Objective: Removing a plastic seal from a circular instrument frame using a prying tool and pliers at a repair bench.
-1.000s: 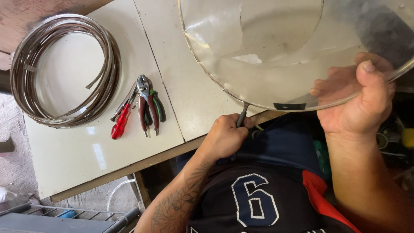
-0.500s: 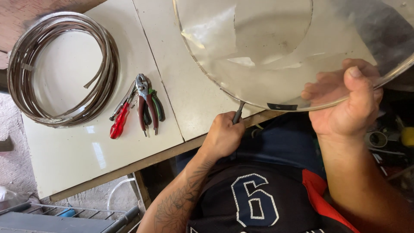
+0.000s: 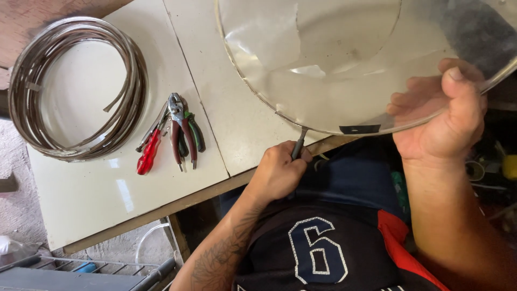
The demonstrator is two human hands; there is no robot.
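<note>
Clear plastic dome (image 3: pixel 344 59) w/ metal rim, looks light, bendy, slick | R hand (image 3: pixel 444 116) clamps rim at table's near edge | L hand (image 3: pixel 280 172) fisted round thin tool (image 3: pixel 298 144), tip at rim

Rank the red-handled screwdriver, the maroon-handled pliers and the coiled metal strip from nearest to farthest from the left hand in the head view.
From the left hand, all lying to its left on the table:
1. Maroon-handled pliers, nearest.
2. Red-handled screwdriver, just beyond the pliers.
3. Coiled metal strip, farthest, at the table's far left.
</note>
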